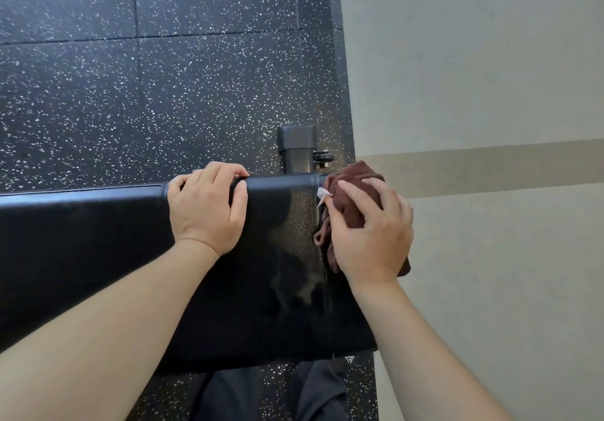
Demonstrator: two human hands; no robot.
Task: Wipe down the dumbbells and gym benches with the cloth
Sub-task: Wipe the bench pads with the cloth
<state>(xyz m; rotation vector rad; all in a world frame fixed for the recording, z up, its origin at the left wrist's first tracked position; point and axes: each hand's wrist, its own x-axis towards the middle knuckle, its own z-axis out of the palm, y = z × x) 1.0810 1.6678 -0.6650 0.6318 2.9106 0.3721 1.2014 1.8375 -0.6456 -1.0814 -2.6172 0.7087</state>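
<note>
The gym bench pad (98, 257) runs across the lower frame, its glossy black top facing up. Its right end sits close to the wall (490, 61). The bench's metal post (295, 155), with an adjustment knob (323, 157) on its side, stands on the speckled rubber floor (130, 93) beyond the pad.

Left hand (206, 208): laid palm-down on the pad top, fingers curled over the far edge. This hold appears to brace the pad — and steady the body — while the other hand works. The forearm reaches forward from the lower left.

Right hand (369, 234): closed on the brown cloth (353, 191), fingers spread over the bunched fabric and pressing it against the right end face of the pad. The bunching gives a thick wiping surface for the vertical end, which a flat cloth would cover poorly. A white tag (323, 195) shows at the cloth's edge. The wrist is bent inward, forearm rising from the lower right.

Judgement: the step in hand is wiping the pad's end — no dumbbells are in view.
</note>
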